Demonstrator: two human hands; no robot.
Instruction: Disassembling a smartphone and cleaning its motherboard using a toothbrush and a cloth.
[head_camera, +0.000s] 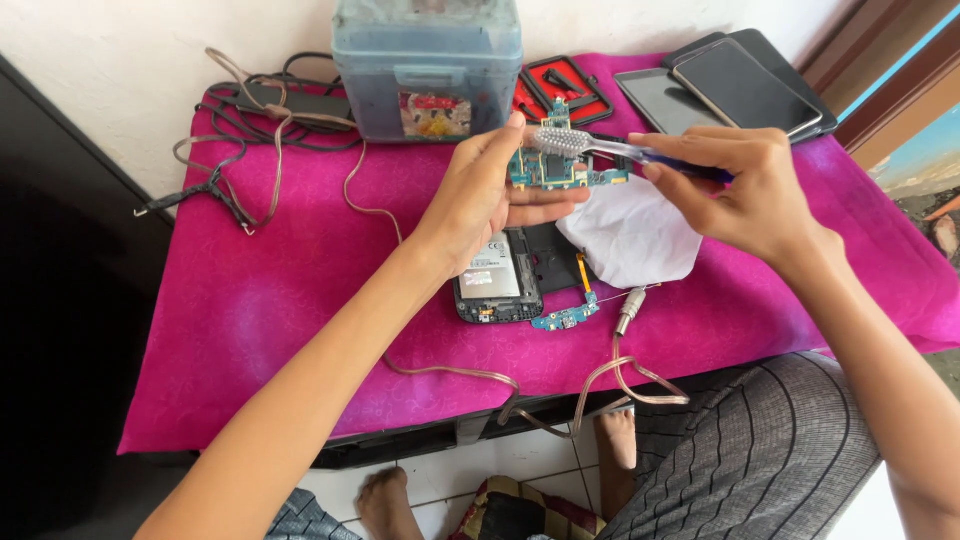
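Observation:
My left hand (490, 195) holds a small blue-green circuit board (560, 172) up above the table, fingers under it and thumb at its top. My right hand (735, 185) grips a toothbrush (610, 150) with a blue handle, its white bristles resting on the top of the board. Below the hands lies an opened phone body (497, 285) with its battery showing, and a smaller blue board strip (566, 316) beside it. A white cloth (630, 240) lies under my right hand.
A pink cloth (280, 300) covers the table. At the back stand a clear plastic box (430, 70), a red-lined tool case (570, 85) and two dark tablets or phones (740, 85). Cables (250, 120) coil at the back left; a thin wire with a plug (628, 310) hangs over the front edge.

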